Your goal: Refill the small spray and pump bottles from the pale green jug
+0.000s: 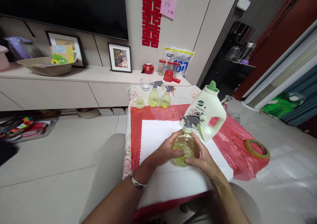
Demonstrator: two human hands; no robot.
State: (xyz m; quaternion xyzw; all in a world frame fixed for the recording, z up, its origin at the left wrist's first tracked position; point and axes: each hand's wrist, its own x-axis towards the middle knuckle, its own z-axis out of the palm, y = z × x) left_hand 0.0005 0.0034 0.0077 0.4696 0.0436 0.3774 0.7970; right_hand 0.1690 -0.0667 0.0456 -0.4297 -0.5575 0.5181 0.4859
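Observation:
Between my two palms stands a yellow-green clear spray bottle with a grey trigger head and some liquid inside. My left hand wraps its left side, thumb across the front. From the other side my right hand closes round it, thumb near the base. The bottle is upright over a white cloth; whether its base touches the cloth I cannot tell. Right behind it is a large pale green detergent jug, its mouth uncapped with a green spout showing.
Two similar spray bottles, a pale green cap and a glass cup stand at the table's far side. A roll of tape lies on red plastic sheeting at right. Behind runs a low cabinet.

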